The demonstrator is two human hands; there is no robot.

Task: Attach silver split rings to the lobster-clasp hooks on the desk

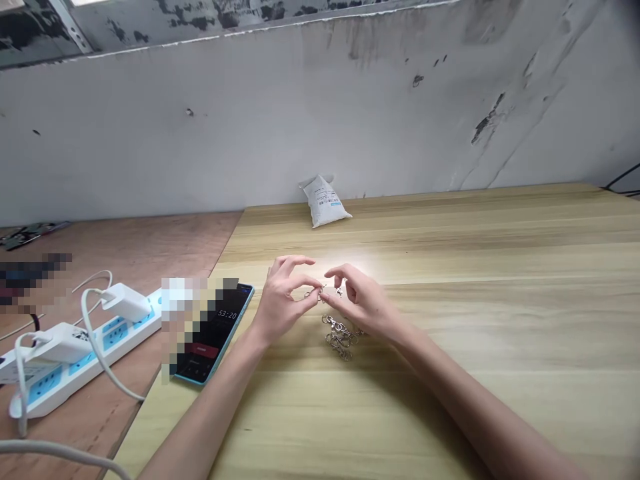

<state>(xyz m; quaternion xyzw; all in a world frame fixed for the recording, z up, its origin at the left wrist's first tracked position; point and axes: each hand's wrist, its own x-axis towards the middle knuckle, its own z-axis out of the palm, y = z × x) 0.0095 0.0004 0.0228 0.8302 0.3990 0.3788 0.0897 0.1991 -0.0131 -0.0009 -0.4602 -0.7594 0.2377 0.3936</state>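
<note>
My left hand (284,297) pinches a small silver key ring (321,293) between thumb and fingers, with its index finger raised. Close on the right, my right hand (364,299) has its thumb tip at the same ring and its index finger arched above. In the gap beside its curled fingers shows another small metal fitting (339,291), perhaps part of the same piece; the fingers partly hide it. Just below my hands a small heap of silver key rings and clasps (341,339) lies on the wood-grain tabletop (310,427).
A phone (215,333) with a timer on its screen lies left of my left forearm. Further left, a white power strip (107,340) holds plugged-in chargers with trailing cables. A white plastic packet (325,202) rests near the wall (240,133) at the back.
</note>
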